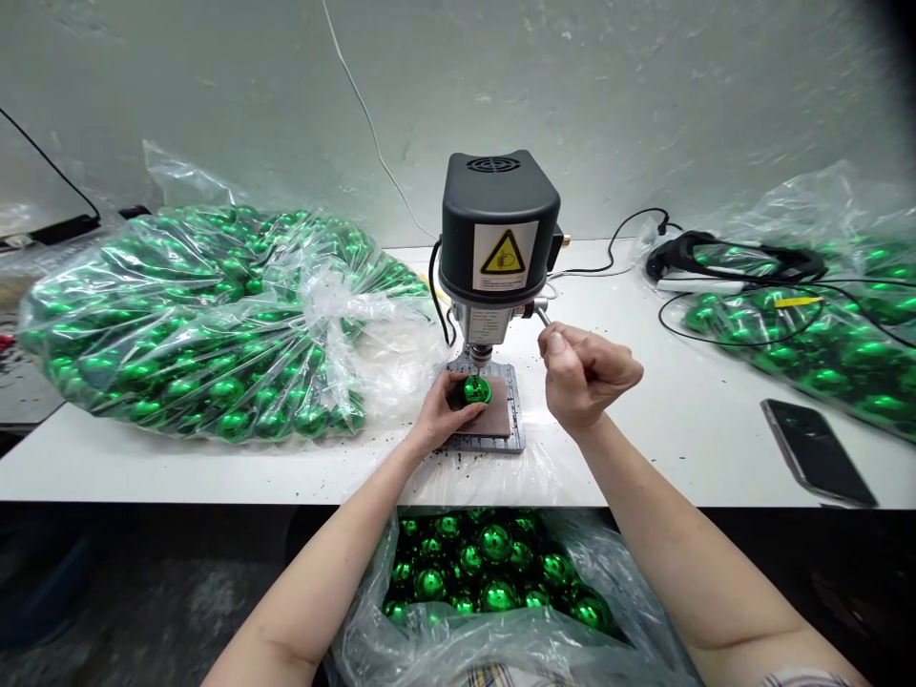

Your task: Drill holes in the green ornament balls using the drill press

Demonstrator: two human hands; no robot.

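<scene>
A small bench drill press [499, 224] with a black motor cover and a yellow warning label stands in the middle of the white table. My left hand [445, 410] grips a shiny green ball [476, 389] between thumb and fingers, holding it on a brown pad [493, 415] over the metal base [516, 441]. Directly above the ball is the drill chuck [480, 354]; whether the bit touches the ball I cannot tell. My right hand [587, 370] is closed around the drill press lever [542, 313] at the machine's right side.
A big clear bag of green balls [215, 324] lies on the left, another bag [822, 353] on the right. An open bag [493, 572] of balls sits below the table edge. A phone [816, 448], a black strap [737, 256] and cables are on the right.
</scene>
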